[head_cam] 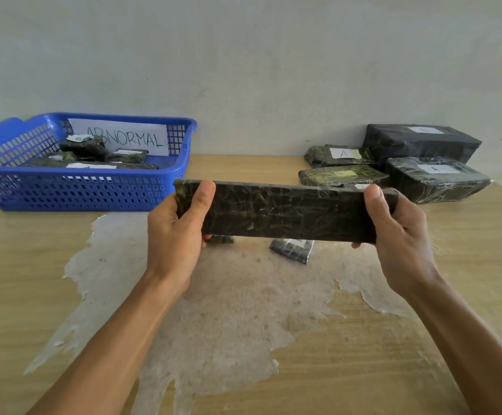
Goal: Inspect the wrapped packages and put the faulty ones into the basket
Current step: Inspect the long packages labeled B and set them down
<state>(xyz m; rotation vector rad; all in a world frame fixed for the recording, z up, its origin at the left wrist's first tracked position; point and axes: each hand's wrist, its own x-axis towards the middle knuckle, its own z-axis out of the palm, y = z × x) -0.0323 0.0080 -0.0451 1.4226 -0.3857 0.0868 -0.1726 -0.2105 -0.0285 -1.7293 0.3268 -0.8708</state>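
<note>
Both hands, left hand and right hand, gripping long wrapped package by ends, long axis sideways; blue basket off left, nearer left hand.

A pale grey-white wall fills the far half of the view, its plaster faintly mottled and marked with small dark specks. Against it stands a table with a light wood-grain top. Across the near middle of the table the veneer has peeled away, leaving a large, ragged, chalky bare patch with curled edges. The light is soft and even.
</note>
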